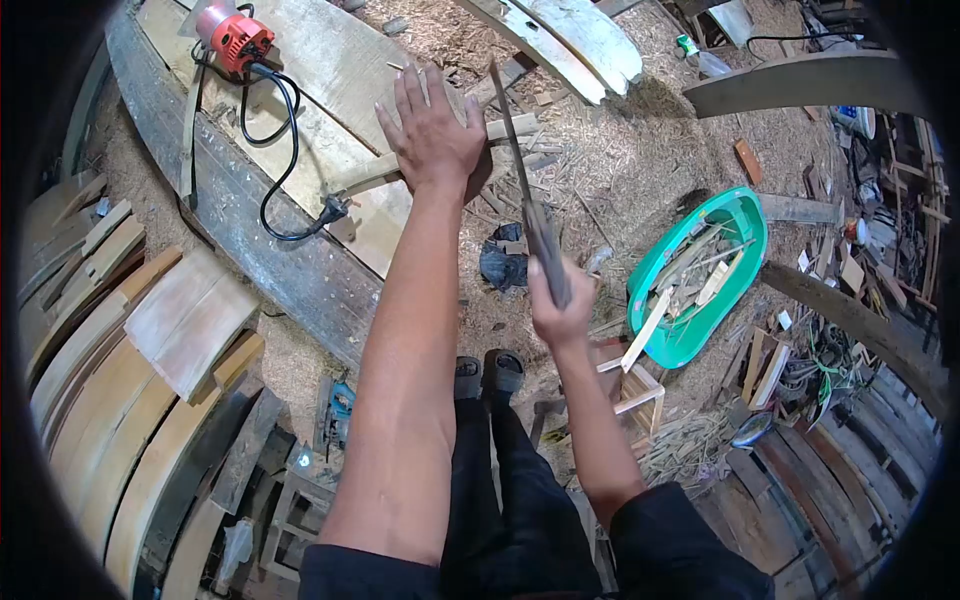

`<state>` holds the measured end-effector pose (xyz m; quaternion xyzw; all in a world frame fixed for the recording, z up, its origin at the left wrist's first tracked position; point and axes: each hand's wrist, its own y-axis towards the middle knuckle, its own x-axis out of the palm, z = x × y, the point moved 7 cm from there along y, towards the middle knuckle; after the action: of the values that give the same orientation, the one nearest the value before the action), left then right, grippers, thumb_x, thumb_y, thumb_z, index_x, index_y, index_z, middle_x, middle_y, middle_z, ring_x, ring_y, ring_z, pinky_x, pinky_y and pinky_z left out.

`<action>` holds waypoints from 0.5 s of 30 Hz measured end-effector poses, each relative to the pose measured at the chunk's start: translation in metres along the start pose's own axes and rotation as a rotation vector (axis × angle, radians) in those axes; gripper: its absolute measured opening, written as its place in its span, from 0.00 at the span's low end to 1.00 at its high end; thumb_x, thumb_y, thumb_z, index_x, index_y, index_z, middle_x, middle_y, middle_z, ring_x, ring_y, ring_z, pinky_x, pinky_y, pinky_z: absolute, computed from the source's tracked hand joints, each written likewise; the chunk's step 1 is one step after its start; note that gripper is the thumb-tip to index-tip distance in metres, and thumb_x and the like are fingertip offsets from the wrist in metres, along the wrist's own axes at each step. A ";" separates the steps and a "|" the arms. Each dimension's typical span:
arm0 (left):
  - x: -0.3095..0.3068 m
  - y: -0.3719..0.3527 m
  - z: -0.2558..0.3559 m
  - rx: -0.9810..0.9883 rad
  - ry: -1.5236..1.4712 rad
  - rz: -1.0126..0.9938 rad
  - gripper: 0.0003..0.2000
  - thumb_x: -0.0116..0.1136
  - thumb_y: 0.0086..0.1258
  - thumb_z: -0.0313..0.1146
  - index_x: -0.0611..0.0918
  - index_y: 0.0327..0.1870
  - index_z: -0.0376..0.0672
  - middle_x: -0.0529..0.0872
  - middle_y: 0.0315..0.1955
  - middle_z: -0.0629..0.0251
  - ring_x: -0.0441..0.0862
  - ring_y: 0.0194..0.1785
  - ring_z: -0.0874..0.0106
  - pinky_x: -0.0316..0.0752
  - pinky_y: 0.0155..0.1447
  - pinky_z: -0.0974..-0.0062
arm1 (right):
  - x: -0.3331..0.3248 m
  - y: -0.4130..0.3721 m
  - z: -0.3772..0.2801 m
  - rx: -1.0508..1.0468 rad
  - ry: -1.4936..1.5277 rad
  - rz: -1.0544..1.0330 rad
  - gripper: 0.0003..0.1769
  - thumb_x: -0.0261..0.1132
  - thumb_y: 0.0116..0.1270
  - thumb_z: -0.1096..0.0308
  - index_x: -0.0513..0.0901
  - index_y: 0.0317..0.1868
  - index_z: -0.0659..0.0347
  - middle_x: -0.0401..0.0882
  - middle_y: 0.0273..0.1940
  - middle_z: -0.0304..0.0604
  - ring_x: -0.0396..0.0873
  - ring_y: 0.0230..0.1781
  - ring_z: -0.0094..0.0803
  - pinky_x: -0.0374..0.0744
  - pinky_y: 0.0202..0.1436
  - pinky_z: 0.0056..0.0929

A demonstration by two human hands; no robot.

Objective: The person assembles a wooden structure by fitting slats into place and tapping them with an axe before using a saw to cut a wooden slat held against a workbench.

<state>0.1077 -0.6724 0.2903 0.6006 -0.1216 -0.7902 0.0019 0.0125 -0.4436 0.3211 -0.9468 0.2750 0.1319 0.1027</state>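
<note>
My left hand (437,135) lies palm down with fingers spread, pressing on a narrow wooden strip (365,177) that runs across the pale boards of the bench (310,110). The right end of the strip sticks out past the bench edge. In my closed right hand (563,305) is a long, narrow dark blade that looks like a hand saw (528,190), seen nearly edge-on. It points away from me, and its blade overlaps the strip's right end in this view. Teeth are not visible.
A red power tool (235,38) with a black cord and plug (333,208) rests on the bench. A green tub (690,345) of wood scraps stands at right. Curved planks (110,400) are stacked at left, near a blue power tool (341,402). Sawdust and offcuts cover the ground.
</note>
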 end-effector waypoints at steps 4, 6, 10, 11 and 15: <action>-0.002 0.002 0.000 0.012 0.010 0.075 0.31 0.49 0.69 0.53 0.68 0.70 0.46 0.62 0.73 0.57 0.56 0.77 0.61 0.43 0.79 0.51 | -0.018 -0.037 0.012 0.116 -0.023 0.038 0.10 0.66 0.64 0.69 0.77 0.26 0.63 0.68 0.16 0.35 0.67 0.17 0.19 0.65 0.22 0.26; -0.002 0.000 0.000 0.013 0.018 0.074 0.31 0.50 0.69 0.53 0.68 0.70 0.46 0.62 0.73 0.58 0.56 0.77 0.61 0.43 0.79 0.51 | -0.010 -0.024 0.008 0.088 0.004 0.034 0.10 0.65 0.65 0.69 0.77 0.26 0.62 0.68 0.16 0.35 0.66 0.17 0.19 0.64 0.21 0.26; 0.000 -0.001 -0.001 0.017 0.017 0.079 0.32 0.50 0.69 0.53 0.68 0.70 0.47 0.62 0.73 0.58 0.55 0.77 0.61 0.42 0.79 0.51 | 0.008 0.028 0.003 0.036 0.014 0.013 0.13 0.65 0.66 0.67 0.75 0.25 0.61 0.67 0.15 0.33 0.64 0.16 0.18 0.63 0.20 0.26; 0.000 -0.001 -0.001 0.021 0.019 0.079 0.32 0.50 0.69 0.53 0.68 0.70 0.47 0.62 0.73 0.58 0.55 0.77 0.61 0.42 0.79 0.51 | 0.008 0.029 0.005 0.124 0.039 -0.016 0.13 0.65 0.66 0.67 0.74 0.24 0.61 0.67 0.15 0.33 0.64 0.16 0.18 0.63 0.20 0.26; 0.001 -0.001 -0.001 0.018 0.005 0.055 0.32 0.50 0.69 0.53 0.66 0.72 0.47 0.62 0.73 0.56 0.55 0.77 0.60 0.41 0.79 0.51 | -0.016 -0.036 0.017 0.046 -0.046 0.010 0.13 0.65 0.66 0.68 0.74 0.24 0.61 0.67 0.15 0.34 0.66 0.16 0.19 0.65 0.21 0.27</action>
<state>0.1085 -0.6716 0.2890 0.5990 -0.1452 -0.7873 0.0185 0.0162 -0.4018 0.3144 -0.9395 0.2805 0.1478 0.1300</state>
